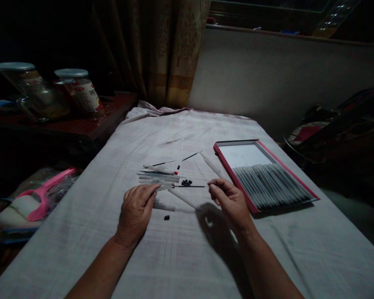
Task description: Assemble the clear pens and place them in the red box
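My left hand rests on the white cloth, fingers curled over a clear pen barrel at the near edge of a heap of clear pen barrels. My right hand is closed in a pinch on the end of a thin black refill that lies pointing left. Another clear barrel lies slanted between the hands. Small black caps sit beside the heap, and one lone cap lies near my left hand.
A pink-rimmed tray with several assembled pens in a row sits to the right. Loose refills and a barrel lie farther back. Two lidded jars stand on a dark side table, left. A pink tool lies lower left.
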Available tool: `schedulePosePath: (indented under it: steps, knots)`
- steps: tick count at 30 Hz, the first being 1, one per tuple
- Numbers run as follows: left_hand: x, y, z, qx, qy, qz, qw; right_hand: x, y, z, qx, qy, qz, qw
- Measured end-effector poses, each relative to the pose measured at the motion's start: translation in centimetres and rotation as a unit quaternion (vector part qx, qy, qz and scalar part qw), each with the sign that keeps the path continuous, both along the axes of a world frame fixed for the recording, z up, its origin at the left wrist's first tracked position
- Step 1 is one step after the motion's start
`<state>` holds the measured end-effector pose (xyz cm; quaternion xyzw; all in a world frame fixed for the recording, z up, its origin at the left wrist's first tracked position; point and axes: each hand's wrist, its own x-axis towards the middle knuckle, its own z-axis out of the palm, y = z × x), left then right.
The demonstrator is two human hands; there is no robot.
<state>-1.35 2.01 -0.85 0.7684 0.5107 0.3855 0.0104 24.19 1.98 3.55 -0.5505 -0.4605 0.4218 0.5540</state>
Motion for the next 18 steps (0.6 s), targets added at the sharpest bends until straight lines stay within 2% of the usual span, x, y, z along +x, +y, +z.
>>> schedulePosePath:
  steps: [18]
  knots:
    - [-0.2, -0.09, -0.27, 0.001, 0.026, 0.013, 1.0, 0.06, -0.06, 0.04, -0.003, -0.001, 0.001, 1.0]
